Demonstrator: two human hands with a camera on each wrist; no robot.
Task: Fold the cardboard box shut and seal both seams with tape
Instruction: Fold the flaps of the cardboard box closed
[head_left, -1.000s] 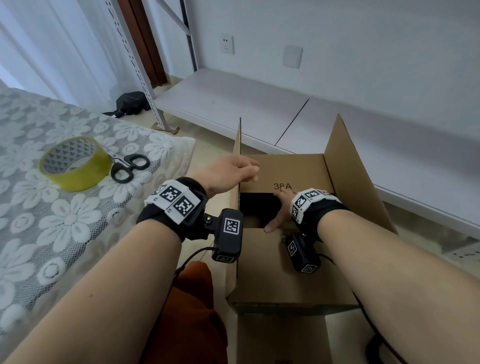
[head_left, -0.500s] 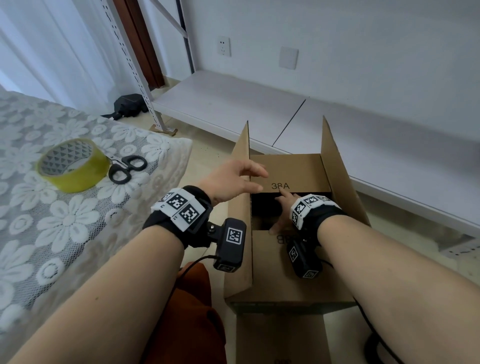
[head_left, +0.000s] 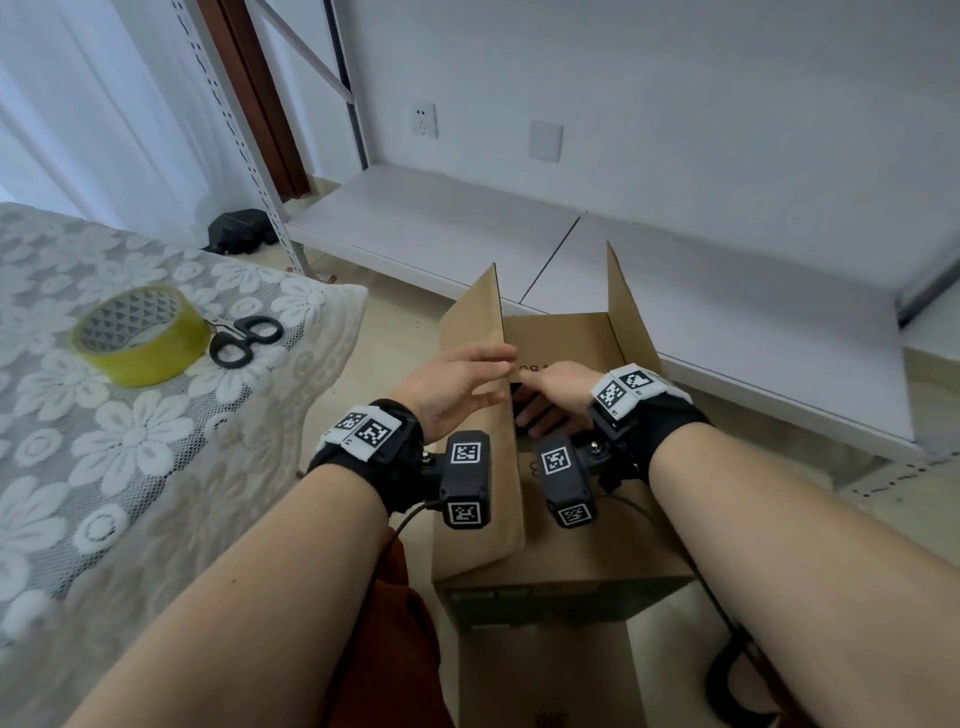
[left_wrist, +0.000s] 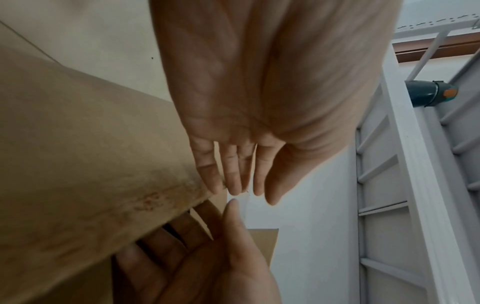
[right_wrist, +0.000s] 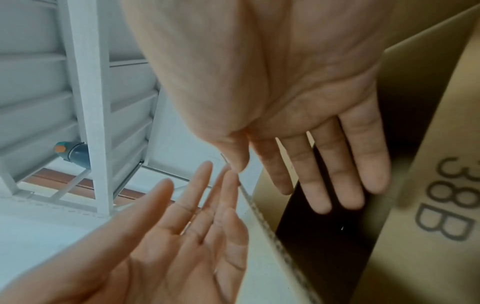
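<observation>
A brown cardboard box (head_left: 571, 556) stands on the floor in front of me. Its two short flaps lie folded in, with a dark gap between them. My left hand (head_left: 467, 384) presses flat, fingers straight, on the outside of the left long flap (head_left: 478, 467), which stands tilted inward. My right hand (head_left: 545, 395) rests with straight fingers (right_wrist: 324, 174) over the gap, beside the "38B" flap (right_wrist: 441, 205). The right long flap (head_left: 628, 322) stands nearly upright. A yellow tape roll (head_left: 140, 338) and black scissors (head_left: 244, 338) lie on the table at the left.
The table's lace cloth (head_left: 130, 467) hangs close to the box's left side. Low white shelf boards (head_left: 441, 228) and a metal rack post (head_left: 249, 156) lie behind. A flat cardboard piece (head_left: 545, 675) sits at the box's near side.
The left long flap has swung from leaning outward to tilting in over the box, pushed by my left hand. The right flap stands steeper, and my right hand shifted slightly left over the gap.
</observation>
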